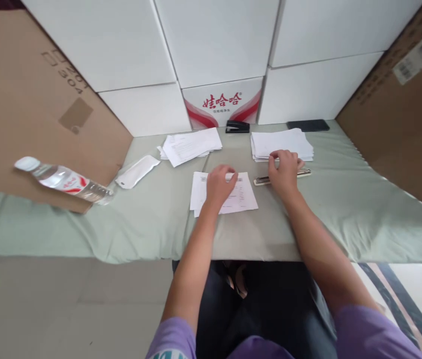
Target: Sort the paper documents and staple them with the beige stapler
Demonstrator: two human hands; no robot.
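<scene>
My left hand [219,185] rests over a small pile of printed sheets [246,199] at the middle of the cloth-covered table. Its fingers are curved, with a gap between thumb and forefinger. Farther right, my right hand [285,172] is at the near edge of a stack of white papers [281,142], fingers bent and apart. Partly under that hand lies a long, slim metal and cream-coloured object [304,173]; its kind is unclear because the hand covers its middle. Nothing shows held in either hand.
Another paper pile [192,144] lies back left. A black stapler [237,127] and a dark phone-like slab [308,125] lie near the white boxes [220,40]. At left are a white packet [138,172], a water bottle [65,180] and a cardboard panel [46,109]. Cardboard [401,129] stands right.
</scene>
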